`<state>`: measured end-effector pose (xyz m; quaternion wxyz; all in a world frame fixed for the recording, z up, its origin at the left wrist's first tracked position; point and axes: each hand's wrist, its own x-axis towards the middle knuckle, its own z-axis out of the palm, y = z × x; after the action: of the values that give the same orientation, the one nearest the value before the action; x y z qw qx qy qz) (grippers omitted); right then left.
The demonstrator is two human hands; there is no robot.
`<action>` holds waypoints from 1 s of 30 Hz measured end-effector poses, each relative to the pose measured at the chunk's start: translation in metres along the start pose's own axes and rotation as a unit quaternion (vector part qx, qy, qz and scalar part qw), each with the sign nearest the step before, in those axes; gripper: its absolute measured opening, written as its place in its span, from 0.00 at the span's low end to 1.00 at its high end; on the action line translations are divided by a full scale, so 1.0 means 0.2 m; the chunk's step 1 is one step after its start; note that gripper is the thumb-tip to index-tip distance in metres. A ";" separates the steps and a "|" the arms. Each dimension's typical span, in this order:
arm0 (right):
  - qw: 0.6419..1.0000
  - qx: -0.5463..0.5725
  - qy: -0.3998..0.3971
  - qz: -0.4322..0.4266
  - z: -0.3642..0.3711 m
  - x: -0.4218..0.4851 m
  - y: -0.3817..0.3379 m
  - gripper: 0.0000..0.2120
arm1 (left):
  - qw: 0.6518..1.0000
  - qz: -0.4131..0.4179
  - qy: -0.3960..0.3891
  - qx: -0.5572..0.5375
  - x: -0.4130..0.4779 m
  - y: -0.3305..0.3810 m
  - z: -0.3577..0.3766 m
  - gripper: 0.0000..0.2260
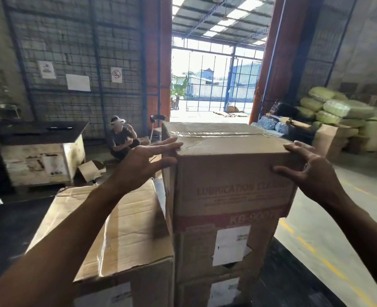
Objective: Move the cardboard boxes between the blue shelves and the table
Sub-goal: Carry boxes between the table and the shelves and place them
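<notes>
Top box [231, 173] sat flush w/ the front edge of the taller stack [231, 251], dead ahead btwn both hands: L hand [143, 167] on its near-left top corner, R hand [311, 173] on near-right, fingers splayed & pressing, not curled, both equally near.

Brown taped-shut cardboard box [227, 169], "LUBRICATION" print and red band on front. Upright atop white-labelled cardboard box [194, 251]. Wider crumpled cardboard box [125, 229] just left, lower, against the stack.
</notes>
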<state>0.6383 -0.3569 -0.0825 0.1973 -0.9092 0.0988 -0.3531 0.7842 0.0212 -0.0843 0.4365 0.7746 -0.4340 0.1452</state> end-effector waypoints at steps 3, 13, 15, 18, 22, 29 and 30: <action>0.999 -0.003 0.040 0.022 0.01 0.04 0.02 0.30 | 0.999 0.047 -0.006 0.018 -0.02 0.07 0.06 0.23; 0.999 0.038 0.006 0.028 0.12 -0.06 -0.20 0.37 | 0.993 0.048 -0.041 0.096 0.17 0.01 0.07 0.30; 0.999 0.042 0.002 0.025 0.14 -0.10 -0.25 0.41 | 0.994 0.061 -0.017 0.093 0.17 0.05 0.15 0.32; 0.999 0.051 -0.001 0.018 0.13 -0.14 -0.32 0.45 | 0.991 0.086 0.002 0.101 0.20 0.13 0.26 0.31; 0.998 0.059 -0.005 0.017 0.12 -0.19 -0.37 0.48 | 0.995 0.066 -0.017 0.080 0.30 0.14 0.23 0.28; 0.999 0.023 0.016 0.018 0.21 -0.28 -0.50 0.53 | 0.991 -0.093 0.001 0.094 0.40 -0.20 0.02 0.32; 0.999 0.018 0.017 0.023 0.21 -0.28 -0.51 0.53 | 0.989 -0.109 0.004 0.098 0.41 -0.25 0.00 0.33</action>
<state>0.6298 -0.2340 -0.1015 0.2206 -0.8968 0.1169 -0.3652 0.8707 -0.0118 -0.0625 0.3730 0.8560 -0.3286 0.1417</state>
